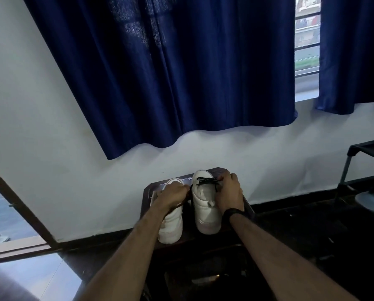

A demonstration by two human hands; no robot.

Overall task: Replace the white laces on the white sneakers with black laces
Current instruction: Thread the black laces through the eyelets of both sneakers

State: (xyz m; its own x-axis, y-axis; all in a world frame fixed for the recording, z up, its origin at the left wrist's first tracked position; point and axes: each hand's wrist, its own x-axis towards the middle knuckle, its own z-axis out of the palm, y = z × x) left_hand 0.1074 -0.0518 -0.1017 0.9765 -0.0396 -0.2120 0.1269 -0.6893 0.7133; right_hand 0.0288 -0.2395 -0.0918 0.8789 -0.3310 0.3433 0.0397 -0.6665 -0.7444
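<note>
Partly hidden: left sneaker toe and lacing covered by left hand, fingers curled, pinching black lace end at gap between shoes. Two white sneakers, smooth leather-like uppers, pale rubber soles, heels toward camera, side by side on small dark glossy table. Right sneaker carries black lace, thin cord crossing near toe. Right hand curled over its far side, fingertips pinching lace; dark band on wrist. Lace routing too small to make out.
</note>
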